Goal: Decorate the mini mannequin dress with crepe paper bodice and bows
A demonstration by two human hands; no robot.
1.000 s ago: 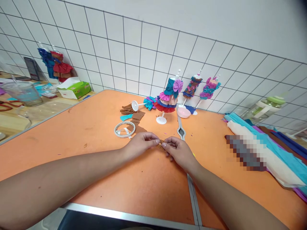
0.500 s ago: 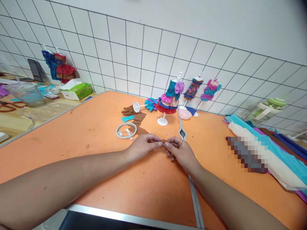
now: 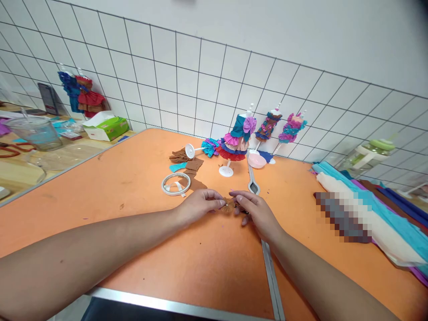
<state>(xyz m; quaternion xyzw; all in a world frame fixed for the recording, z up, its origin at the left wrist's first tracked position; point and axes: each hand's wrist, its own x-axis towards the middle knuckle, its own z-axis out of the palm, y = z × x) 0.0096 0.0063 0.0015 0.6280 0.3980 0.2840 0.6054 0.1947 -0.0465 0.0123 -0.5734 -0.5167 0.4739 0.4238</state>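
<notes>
Between the thumb and fingers of my left hand [image 3: 205,201] is the edge of a small brown crepe-paper rosette [image 3: 228,205], its pleats fanned round a pale centre. My right hand [image 3: 256,207] hovers at the rosette's right side, thumb and fingers apart. Something small and dark shows under those fingers, too hidden to name. Behind my left hand lie a roll of white tape [image 3: 162,183], brown paper pieces [image 3: 194,165] and a turquoise scrap [image 3: 178,166].
A mini dress form [image 3: 236,139] in ruffled paper stands behind my hands, others near it. A pink bowl [image 3: 257,160] sits at the back. Rolls of coloured crepe paper [image 3: 354,189] lie right. A tissue pack [image 3: 109,128] and a glass cup [image 3: 40,133] are left.
My right thumb and fingers have come away from the rosette's middle and spread, so more of its pleated face shows. My left hand keeps its pinch in nearly the same place.
</notes>
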